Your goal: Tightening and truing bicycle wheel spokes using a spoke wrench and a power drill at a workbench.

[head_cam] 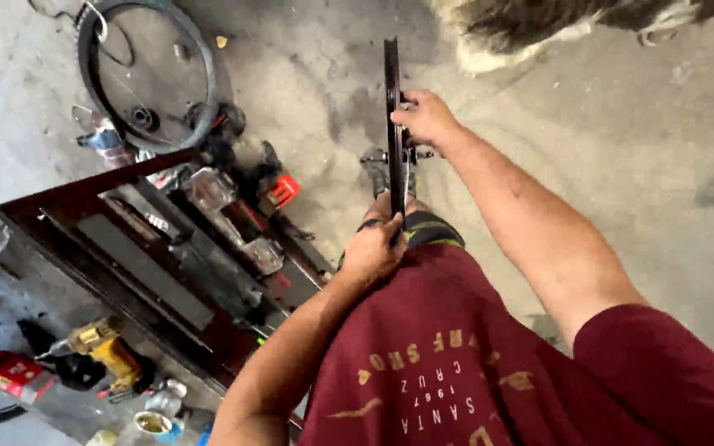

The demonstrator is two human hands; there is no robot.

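Landmark: small wheel [393, 124], held edge-on, long axis running away from body, above concrete floor [621, 165]
Spoked wheel [146, 70] lies well left of it
Right hand [427, 118] grips far rim; left hand [371, 250] grips near rim, nearer body

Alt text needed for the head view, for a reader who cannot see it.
Seen from above, a person holds a small bicycle wheel upright, edge-on, right hand near its top, left hand at its lower rim. A cluttered tool tray and yellow drill sit nearby.
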